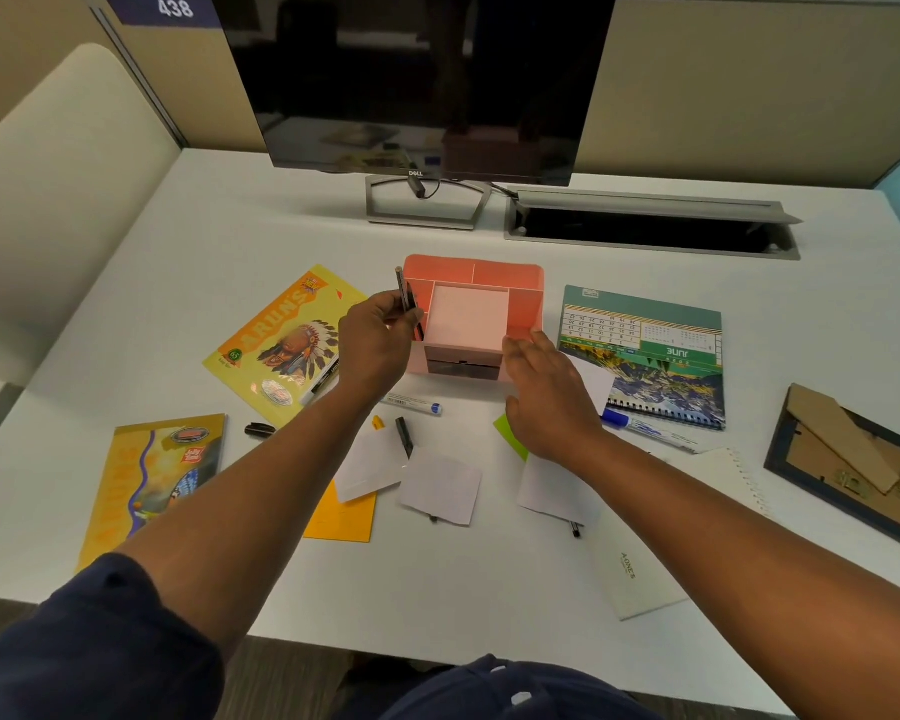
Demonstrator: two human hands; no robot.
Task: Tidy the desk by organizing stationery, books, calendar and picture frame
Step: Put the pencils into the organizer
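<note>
Two hands of mine were over the white desk (489, 589), one at each side of the pink organizer (473, 317). My left hand (372, 345) was closed around a dark pen (404, 296), which stood almost upright over the left compartment of the organizer. My right hand (549, 394) was open with the fingers spread, and the fingertips were touching the front right corner of the organizer. To the left of the organizer lay a yellow book (284, 345), and further left and nearer to me lay a second book (152, 485). Just to the right of the organizer lay the calendar (650, 350), flat, with a blue marker (645, 428) at its near edge. Far to the right of the organizer the picture frame (853, 459) lay face down. In front of the organizer were loose white papers (440, 488), an orange paper (341, 517) and a black pen (404, 436).
</note>
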